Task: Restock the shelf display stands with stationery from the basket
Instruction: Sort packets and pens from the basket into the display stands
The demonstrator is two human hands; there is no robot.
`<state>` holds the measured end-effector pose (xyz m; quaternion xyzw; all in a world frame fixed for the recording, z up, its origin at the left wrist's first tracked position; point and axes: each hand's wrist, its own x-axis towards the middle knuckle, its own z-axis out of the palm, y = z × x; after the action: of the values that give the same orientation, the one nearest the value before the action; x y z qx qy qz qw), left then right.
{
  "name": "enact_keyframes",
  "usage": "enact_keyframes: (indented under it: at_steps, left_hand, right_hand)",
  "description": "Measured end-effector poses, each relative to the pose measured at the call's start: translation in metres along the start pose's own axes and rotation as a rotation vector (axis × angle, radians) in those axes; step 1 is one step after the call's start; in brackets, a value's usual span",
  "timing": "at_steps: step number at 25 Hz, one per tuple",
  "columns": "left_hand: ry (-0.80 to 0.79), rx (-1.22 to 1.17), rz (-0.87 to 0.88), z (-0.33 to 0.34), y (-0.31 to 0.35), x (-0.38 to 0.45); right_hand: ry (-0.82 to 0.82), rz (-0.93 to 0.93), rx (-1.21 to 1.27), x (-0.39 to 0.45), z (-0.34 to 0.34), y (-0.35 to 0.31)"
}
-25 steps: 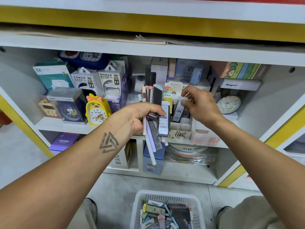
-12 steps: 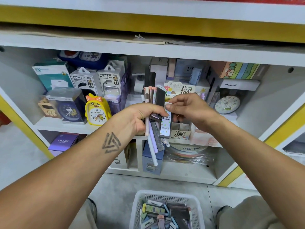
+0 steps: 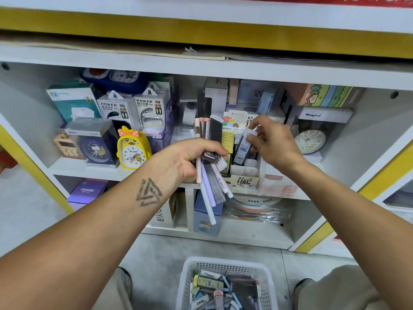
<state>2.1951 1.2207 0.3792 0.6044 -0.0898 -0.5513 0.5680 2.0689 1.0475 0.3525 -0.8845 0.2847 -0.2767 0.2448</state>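
Your right hand (image 3: 276,144) pinches slim dark lead-refill case with white label (image 3: 242,148), fingers curled at its top, lower end already entering white cardboard display stand (image 3: 244,175) on shelf. Keep case upright, aim for free slot, push down gently until seated; do not knock yellow cases left of it in stand. Your left hand (image 3: 190,159) grips tight mixed bundle of pastel pens and dark cases (image 3: 209,173) just left of stand. White plastic basket (image 3: 224,262) of stock is on floor, well below stand.
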Motion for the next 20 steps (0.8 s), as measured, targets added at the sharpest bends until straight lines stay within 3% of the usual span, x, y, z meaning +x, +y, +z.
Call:
enact_keyframes:
  at_steps: [4, 6, 8, 11, 13, 17, 20]
  left_hand:
    - [-0.031, 0.025, -0.020, 0.000, -0.001, 0.000]
    - [-0.041, 0.051, -0.023, 0.001, -0.002, 0.001]
    - [-0.049, 0.067, -0.032, 0.002, -0.002, 0.002]
    - [-0.077, 0.081, -0.036, 0.006, -0.005, 0.003]
    - [-0.116, 0.094, -0.037, 0.009, -0.009, 0.005]
    - [-0.175, -0.041, -0.006, 0.011, -0.011, 0.004]
    - [-0.123, -0.167, 0.000, 0.008, -0.010, 0.004]
  right_hand:
    - [-0.106, -0.079, -0.105, -0.005, 0.009, 0.002]
    - [-0.057, -0.158, -0.207, -0.004, 0.010, -0.001]
    - [-0.003, -0.036, 0.056, -0.002, 0.008, -0.012]
    - [-0.159, 0.251, 0.697, -0.002, 0.006, -0.033]
    - [-0.223, 0.314, 0.811, -0.005, 0.009, -0.039]
    - [-0.198, 0.412, 1.002, -0.003, 0.004, -0.035]
    - [-0.175, 0.469, 1.023, -0.002, -0.002, -0.028]
